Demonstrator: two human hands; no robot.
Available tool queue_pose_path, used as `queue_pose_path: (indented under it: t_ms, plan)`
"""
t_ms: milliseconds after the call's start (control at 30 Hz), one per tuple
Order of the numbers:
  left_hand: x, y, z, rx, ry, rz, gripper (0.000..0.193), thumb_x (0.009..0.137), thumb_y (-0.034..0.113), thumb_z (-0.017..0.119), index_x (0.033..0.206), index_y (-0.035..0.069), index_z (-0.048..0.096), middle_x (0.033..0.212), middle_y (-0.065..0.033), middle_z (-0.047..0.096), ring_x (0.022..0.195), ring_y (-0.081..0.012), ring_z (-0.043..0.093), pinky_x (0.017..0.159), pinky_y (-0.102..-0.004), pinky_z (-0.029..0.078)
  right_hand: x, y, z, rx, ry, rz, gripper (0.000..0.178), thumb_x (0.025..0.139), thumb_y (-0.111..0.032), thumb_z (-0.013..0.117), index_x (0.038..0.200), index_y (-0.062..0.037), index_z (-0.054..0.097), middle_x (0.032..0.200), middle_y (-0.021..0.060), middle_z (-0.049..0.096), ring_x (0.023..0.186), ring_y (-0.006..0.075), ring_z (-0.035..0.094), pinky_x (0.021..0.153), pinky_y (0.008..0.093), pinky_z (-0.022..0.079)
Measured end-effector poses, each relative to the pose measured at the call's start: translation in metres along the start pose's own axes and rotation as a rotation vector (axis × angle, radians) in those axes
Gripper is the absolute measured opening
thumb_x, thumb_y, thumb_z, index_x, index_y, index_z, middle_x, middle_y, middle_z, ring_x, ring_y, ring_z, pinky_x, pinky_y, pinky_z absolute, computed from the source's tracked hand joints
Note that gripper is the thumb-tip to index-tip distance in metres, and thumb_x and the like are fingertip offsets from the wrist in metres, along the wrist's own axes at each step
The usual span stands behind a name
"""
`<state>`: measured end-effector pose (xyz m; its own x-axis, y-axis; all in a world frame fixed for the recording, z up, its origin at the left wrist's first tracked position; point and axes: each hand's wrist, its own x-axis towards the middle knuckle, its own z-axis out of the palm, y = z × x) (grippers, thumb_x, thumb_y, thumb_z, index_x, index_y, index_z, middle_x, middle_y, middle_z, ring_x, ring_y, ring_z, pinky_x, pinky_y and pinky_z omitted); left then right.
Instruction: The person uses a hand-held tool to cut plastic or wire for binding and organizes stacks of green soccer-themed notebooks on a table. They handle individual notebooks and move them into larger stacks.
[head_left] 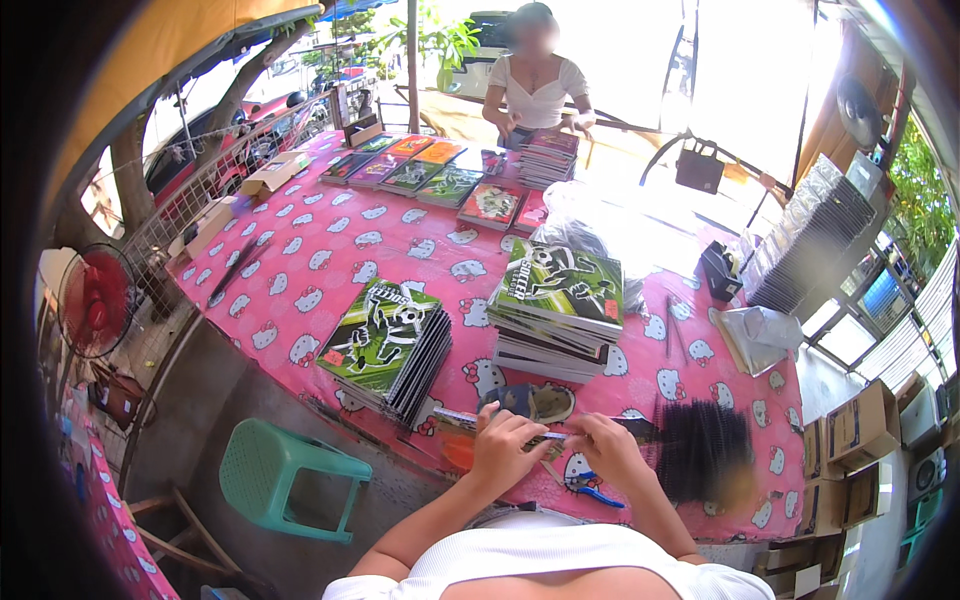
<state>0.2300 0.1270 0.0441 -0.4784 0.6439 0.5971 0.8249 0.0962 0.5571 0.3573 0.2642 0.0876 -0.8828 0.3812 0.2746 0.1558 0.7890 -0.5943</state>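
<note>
Head view: left hand (508, 442) and right hand (607, 448) pinch a booklet (553, 436), seemingly edge-up, its long axis running sideways

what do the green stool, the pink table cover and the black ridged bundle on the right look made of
Green stool: most likely moulded plastic, with a smooth one-piece look.
Pink table cover: perhaps vinyl or coated cloth, a thin printed sheet; glare hides its finish.
Black ridged bundle: plastic or coated wire; thin, uniformly dark loops fit either.
</note>
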Motion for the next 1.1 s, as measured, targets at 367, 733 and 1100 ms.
queue_pose_path:
  t_ms: [367,733,1100]
  plan:
    - [-0.002,0.006,-0.002,-0.06,0.007,-0.082,0.02,0.064,0.018,0.079,0.083,0.015,0.071,0.075,0.0014,0.066,0.076,-0.016,0.06,0.097,-0.0413,0.033,0.0,0.0,0.011,-0.067,0.089,-0.075,0.015,0.079,-0.015,0.067,0.09,-0.0074,0.06,0.081,0.0091,0.057,0.072,0.0325,0.06,0.06,0.0396,0.049]
    - [-0.002,-0.006,-0.006,-0.096,0.084,0.107,0.02,0.063,0.009,0.075,0.082,0.016,0.072,0.084,0.0025,0.068,0.08,-0.0161,0.06,0.093,-0.041,0.034,0.008,-0.002,0.013,-0.003,0.01,-0.08,0.015,0.075,-0.01,0.066,0.088,-0.0067,0.058,0.082,0.0117,0.055,0.082,0.033,0.057,0.066,0.0406,0.047]
    - [-0.011,-0.007,-0.009,-0.07,0.086,-0.04,0.03,0.062,0.019,0.078,0.09,0.014,0.068,0.09,0.0021,0.066,0.087,-0.0175,0.058,0.093,-0.0366,0.032,0.065,0.032,-0.001,-0.154,-0.354,-0.137,0.02,0.082,-0.017,0.06,0.097,-0.0049,0.059,0.092,0.016,0.062,0.087,0.0346,0.06,0.072,0.0424,0.048]
